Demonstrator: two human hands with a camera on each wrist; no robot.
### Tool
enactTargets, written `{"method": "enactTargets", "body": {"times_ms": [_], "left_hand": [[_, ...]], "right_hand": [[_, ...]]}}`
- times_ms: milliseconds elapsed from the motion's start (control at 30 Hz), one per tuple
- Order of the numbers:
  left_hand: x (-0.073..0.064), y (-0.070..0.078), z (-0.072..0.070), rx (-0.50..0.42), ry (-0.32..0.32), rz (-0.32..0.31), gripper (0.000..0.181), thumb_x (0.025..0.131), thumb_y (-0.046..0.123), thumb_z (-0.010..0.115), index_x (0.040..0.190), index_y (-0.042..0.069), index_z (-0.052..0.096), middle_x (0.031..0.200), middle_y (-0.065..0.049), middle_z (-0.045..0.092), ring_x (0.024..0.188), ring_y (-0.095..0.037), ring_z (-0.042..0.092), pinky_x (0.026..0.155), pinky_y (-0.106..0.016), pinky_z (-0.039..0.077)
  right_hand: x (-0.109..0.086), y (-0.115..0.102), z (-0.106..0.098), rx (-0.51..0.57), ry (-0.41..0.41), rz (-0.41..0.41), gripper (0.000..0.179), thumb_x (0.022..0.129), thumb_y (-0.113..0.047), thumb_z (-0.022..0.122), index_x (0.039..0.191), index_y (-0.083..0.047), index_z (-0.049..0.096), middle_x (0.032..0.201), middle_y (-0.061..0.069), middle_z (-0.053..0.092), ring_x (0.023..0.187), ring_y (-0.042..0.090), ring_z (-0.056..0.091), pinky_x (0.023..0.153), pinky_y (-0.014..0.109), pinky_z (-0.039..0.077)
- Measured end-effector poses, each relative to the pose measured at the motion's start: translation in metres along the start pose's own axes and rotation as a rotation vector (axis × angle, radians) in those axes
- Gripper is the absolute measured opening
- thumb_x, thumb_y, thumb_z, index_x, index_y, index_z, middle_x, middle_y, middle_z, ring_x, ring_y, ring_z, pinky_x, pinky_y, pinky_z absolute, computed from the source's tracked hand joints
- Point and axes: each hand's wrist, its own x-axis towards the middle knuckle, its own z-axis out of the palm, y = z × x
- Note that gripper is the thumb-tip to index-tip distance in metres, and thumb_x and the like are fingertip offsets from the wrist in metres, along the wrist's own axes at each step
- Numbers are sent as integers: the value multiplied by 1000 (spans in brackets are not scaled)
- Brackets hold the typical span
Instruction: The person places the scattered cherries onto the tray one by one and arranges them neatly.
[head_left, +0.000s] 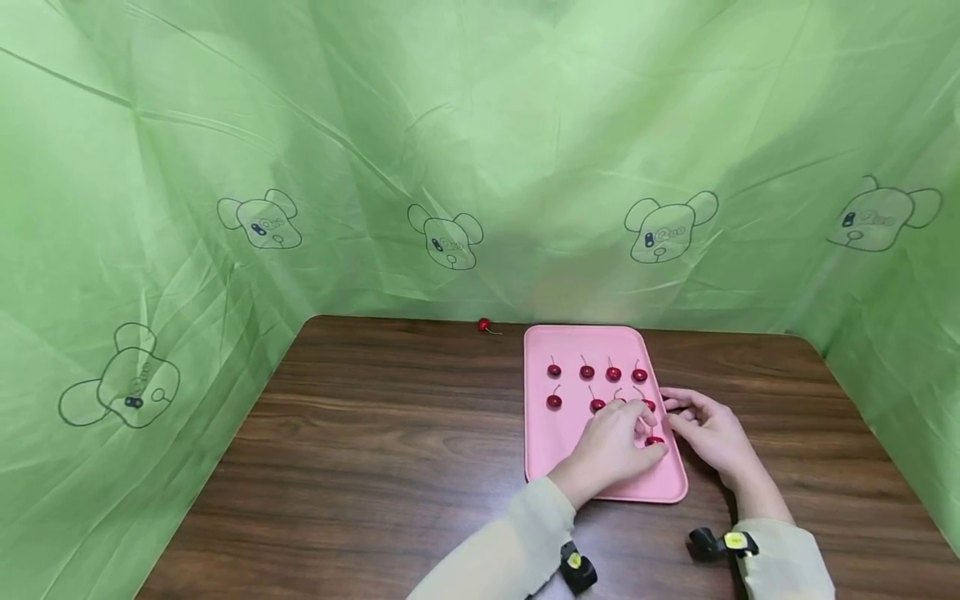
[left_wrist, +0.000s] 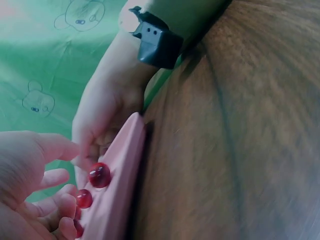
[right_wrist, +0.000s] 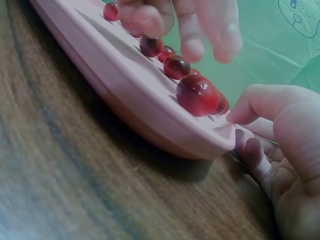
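A pink tray [head_left: 540, 450] carries several red cherries with stems, two rows across its far half and a single cherry [head_left: 655, 441] nearer the right side. Over the tray, my left hand [head_left: 617, 442] has its thumb and fingers spread around that single cherry; the left wrist view shows the cherry [left_wrist: 99, 175] apart from the fingers. The left hand partly hides the second row. Beside the tray's right edge, my right hand [head_left: 712, 433] has its thumb and fingertips at the rim, the other fingers loosely bent in the right wrist view.
One more cherry [head_left: 483, 324] lies on the wooden table [head_left: 360, 433] at its back edge, left of the tray. A green cloth [head_left: 525, 167] with printed bear heads hangs behind and along both sides. Each wrist wears a black camera band.
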Motion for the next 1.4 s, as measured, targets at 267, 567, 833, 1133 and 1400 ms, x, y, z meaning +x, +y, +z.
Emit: {"method": "enactTargets", "body": {"times_ms": [267,567,833,1133,1400], "left_hand": [[10,-13,-35,-84,-28,92,28,95,36,83,117,21,72,102,10,67,92,1,57,81,-14,43],[26,-52,-84,-29,-77,210,31,99,30,79,123,12,71,110,-1,72,98,-14,68,86,-18,49],[47,-119,-126,29,7,122,39,99,31,78,129,7,71,115,-7,72,94,-18,68,87,-31,55],[62,-182,-166,45,67,98,41,96,26,79,130,6,69,128,-10,72,112,-29,70,101,-42,55],[66,-209,-181,-2,47,30,44,97,25,79,135,5,69,134,-11,71,121,-31,70,107,-43,53]], "right_hand": [[2,-1,-1,-19,-2,15,42,103,-9,74,143,1,67,118,19,72,88,7,61,73,20,51],[1,-3,0,-10,-10,57,44,103,-12,75,144,1,67,120,19,72,88,9,61,73,20,51],[2,-3,4,-3,-8,73,44,102,-11,75,144,0,66,121,19,73,89,10,61,73,20,52],[1,-6,3,-1,-12,93,44,103,-11,74,145,0,66,122,20,72,90,12,62,73,21,53],[1,-4,2,-4,3,75,43,102,-9,74,143,2,66,120,21,73,88,12,62,72,21,53]]}}
